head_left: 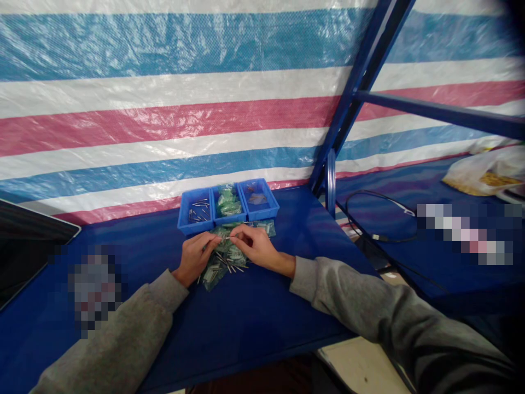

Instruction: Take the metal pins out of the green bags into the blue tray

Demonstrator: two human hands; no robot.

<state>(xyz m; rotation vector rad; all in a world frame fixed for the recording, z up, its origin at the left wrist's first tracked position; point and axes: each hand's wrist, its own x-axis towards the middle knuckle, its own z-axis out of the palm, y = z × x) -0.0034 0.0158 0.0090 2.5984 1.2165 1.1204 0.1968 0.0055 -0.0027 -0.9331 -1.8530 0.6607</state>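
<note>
My left hand (198,255) and my right hand (257,249) meet just in front of the blue bins. Fingertips of both are pinched on the ends of a small, thin metal rod (225,238), too small to make out in detail. Beneath them lies a pile of greenish clear plastic bags (213,275) with several loose metal rods (230,264) on top. The left blue bin (184,221) contains several thin rods, the middle blue bin (216,220) green plastic bags, and the right blue bin (273,206) a few small pieces I cannot identify.
The blue tabletop (262,323) spreads around the pile. A dark screen (28,246) stands at the left edge. To the right are a blue metal frame (348,104), a black cable (383,249) and a plastic bag (484,172) on another blue surface. Striped sheeting (164,120) hangs behind.
</note>
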